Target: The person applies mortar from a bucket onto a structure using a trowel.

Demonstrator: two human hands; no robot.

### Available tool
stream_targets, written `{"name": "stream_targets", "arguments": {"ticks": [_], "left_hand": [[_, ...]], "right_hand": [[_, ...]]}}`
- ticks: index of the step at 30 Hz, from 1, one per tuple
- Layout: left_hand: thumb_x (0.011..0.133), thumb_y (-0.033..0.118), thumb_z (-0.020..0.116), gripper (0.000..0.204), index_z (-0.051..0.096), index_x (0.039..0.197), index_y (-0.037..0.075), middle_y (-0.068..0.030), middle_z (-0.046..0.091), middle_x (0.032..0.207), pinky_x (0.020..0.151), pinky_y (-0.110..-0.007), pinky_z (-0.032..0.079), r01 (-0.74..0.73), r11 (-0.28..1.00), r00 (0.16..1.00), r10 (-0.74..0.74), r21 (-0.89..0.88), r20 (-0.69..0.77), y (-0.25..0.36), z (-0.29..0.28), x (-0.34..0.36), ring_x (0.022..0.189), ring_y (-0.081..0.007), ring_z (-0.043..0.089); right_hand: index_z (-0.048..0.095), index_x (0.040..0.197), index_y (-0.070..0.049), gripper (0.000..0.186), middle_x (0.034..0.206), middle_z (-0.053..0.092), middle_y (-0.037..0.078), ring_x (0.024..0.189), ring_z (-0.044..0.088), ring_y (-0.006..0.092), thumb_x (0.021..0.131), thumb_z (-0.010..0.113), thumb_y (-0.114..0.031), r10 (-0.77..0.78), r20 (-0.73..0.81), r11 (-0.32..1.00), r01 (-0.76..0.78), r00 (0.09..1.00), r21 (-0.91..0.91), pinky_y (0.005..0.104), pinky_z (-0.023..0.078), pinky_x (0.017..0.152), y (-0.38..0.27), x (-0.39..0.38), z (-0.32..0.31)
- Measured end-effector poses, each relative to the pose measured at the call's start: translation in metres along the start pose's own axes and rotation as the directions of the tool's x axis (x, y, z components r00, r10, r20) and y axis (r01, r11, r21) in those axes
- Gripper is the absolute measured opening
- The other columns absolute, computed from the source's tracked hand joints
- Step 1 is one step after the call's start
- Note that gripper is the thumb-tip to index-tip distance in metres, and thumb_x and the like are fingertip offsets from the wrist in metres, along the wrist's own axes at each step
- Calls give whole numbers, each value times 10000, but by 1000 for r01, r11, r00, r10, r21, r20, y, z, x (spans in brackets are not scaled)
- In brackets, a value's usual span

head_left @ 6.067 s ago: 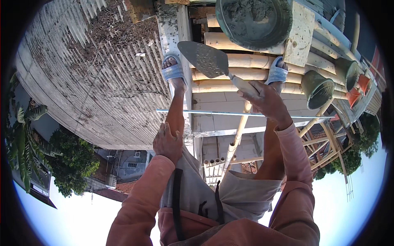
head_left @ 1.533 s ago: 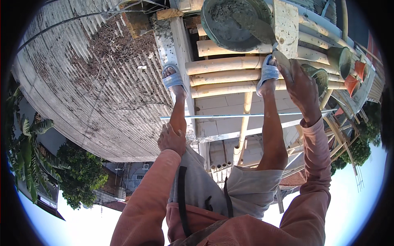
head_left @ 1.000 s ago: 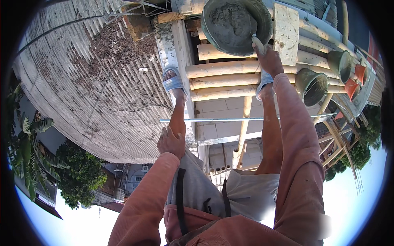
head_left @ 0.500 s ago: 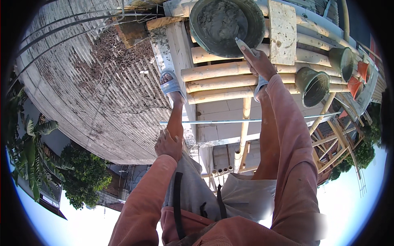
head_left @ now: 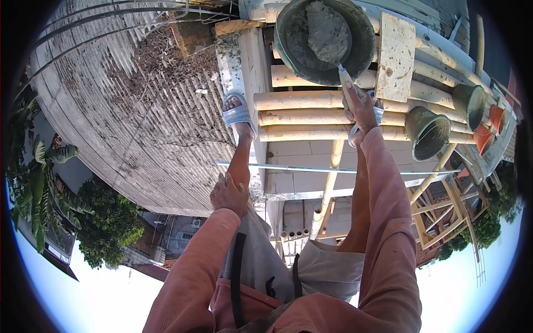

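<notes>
My right hand [head_left: 360, 108] grips the pale handle of a trowel [head_left: 347, 77], whose blade lies inside a dark round tub [head_left: 286, 41] under a lump of wet grey mortar [head_left: 325, 36]. A spattered pale board [head_left: 395, 55] sits just right of the tub, on bamboo poles [head_left: 300, 101]. My left hand [head_left: 227, 194] rests with fingers apart on my left leg at the knee. My feet, in blue sandals [head_left: 237, 116], stand on a concrete ledge and on the bamboo.
Corrugated roofing [head_left: 139, 139] with dry debris fills the left, with bent metal rods above. Dark buckets [head_left: 427, 136] and small orange buckets [head_left: 483, 139] sit on the right. A thin pale strip [head_left: 294, 168] crosses below my feet. Bamboo scaffolding and a drop show beneath, near the legs.
The trowel went from held above the bamboo down into the tub. In the latest half second a mortar lump has gathered on its blade. My left hand stays on my leg.
</notes>
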State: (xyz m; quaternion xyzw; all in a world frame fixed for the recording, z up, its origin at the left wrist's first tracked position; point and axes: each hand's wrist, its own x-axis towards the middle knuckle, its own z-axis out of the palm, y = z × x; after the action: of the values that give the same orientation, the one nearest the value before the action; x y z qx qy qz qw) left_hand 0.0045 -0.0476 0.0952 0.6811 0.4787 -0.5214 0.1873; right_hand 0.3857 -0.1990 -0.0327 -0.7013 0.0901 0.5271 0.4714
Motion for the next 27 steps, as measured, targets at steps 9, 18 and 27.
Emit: {"name": "stream_targets", "arguments": {"ticks": [9, 18, 27], "left_hand": [[977, 386, 528, 659, 431, 1535, 49, -203, 411, 1594, 1172, -514, 351, 3, 999, 1000, -3, -33, 5, -13, 3, 3, 1445, -350, 443], [990, 426, 491, 699, 390, 1562, 38, -210, 379, 1609, 1205, -488, 332, -7, 997, 997, 12, -72, 74, -31, -2, 7, 1462, -375, 416], [991, 426, 496, 692, 395, 1561, 48, -198, 379, 1613, 1206, -487, 333, -7, 992, 997, 17, -130, 77, -49, 0, 13, 1465, -368, 410]], "right_hand": [[601, 937, -80, 334, 651, 482, -32, 462, 389, 44, 1049, 610, -395, -64, -32, 998, 65, 997, 26, 222, 281, 400, -14, -57, -2], [600, 971, -34, 346, 605, 486, -20, 404, 398, 49, 1064, 585, -367, 85, 8, 990, -83, 996, -115, 236, 286, 364, -22, -141, 39], [592, 945, -53, 394, 602, 479, -25, 413, 424, 55, 1044, 613, -434, 245, 147, 969, -239, 958, -56, 242, 309, 370, -1, -141, 160]]}}
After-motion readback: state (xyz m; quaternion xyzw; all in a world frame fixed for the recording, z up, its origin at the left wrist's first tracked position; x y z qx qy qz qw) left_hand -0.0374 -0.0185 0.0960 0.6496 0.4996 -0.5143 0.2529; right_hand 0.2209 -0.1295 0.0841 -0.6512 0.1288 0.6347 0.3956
